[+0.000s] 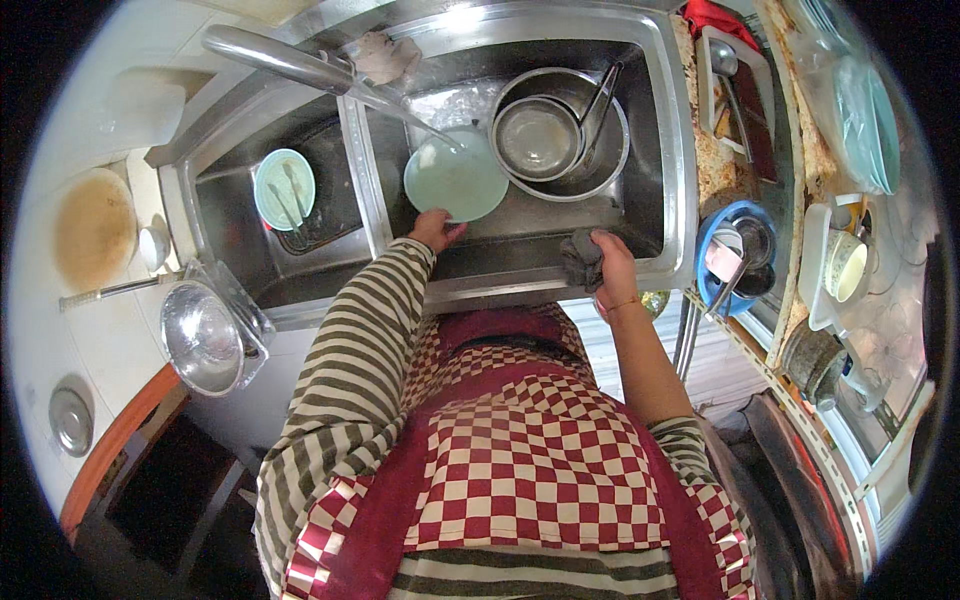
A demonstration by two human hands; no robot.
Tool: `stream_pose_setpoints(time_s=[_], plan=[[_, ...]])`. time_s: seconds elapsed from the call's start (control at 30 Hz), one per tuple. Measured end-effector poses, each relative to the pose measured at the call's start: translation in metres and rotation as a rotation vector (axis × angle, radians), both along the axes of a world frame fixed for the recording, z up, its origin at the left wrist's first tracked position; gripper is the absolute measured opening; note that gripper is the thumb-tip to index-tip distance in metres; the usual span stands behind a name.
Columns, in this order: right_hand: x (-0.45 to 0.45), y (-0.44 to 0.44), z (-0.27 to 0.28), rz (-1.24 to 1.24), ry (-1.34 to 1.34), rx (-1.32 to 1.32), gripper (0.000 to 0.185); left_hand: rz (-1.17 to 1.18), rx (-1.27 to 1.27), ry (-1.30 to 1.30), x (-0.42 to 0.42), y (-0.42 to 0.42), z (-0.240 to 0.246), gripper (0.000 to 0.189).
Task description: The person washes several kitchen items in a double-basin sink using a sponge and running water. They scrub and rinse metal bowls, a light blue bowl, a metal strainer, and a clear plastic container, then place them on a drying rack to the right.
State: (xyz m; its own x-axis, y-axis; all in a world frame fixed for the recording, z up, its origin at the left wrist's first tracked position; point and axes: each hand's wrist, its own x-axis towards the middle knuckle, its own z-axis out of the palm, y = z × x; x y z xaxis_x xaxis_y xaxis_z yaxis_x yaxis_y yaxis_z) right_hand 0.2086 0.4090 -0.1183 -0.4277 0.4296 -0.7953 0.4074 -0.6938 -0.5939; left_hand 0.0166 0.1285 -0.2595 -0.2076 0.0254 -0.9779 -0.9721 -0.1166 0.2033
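My left hand (436, 229) grips the near rim of a pale green plate (472, 191) in the larger sink basin (465, 247). A metal faucet (281, 60) reaches over from the left, and a stream of water falls onto the plate. Bunched in my right hand (616, 262) is a dark grey cloth (583, 259), held above the front edge of the sink. Right of the plate stands a large steel pot (619, 169). Inside it sit a smaller metal pan (536, 139) and tongs or a similar long metal utensil (600, 112).
In the left basin, a pale green dish (283, 187) holds utensils. A crumpled cloth (382, 56) lies behind the faucet. A metal bowl (202, 337) stands at the left. On the right are a blue basin of dishes (705, 247), a utensil tray (709, 97) and bagged turquoise plates (862, 127).
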Motion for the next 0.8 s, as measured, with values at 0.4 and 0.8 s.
stream_pose_setpoints(time_s=[0.4,0.8], plan=[[-0.007,-0.03,0.024,0.265,0.072,0.094,0.037,-1.602,-0.737,0.829,-0.054,0.013,0.163,0.043],[-0.006,-0.022,0.116,0.032,0.302,0.077,0.027,-0.236,0.565,0.355,-0.082,0.004,0.232,0.055]])
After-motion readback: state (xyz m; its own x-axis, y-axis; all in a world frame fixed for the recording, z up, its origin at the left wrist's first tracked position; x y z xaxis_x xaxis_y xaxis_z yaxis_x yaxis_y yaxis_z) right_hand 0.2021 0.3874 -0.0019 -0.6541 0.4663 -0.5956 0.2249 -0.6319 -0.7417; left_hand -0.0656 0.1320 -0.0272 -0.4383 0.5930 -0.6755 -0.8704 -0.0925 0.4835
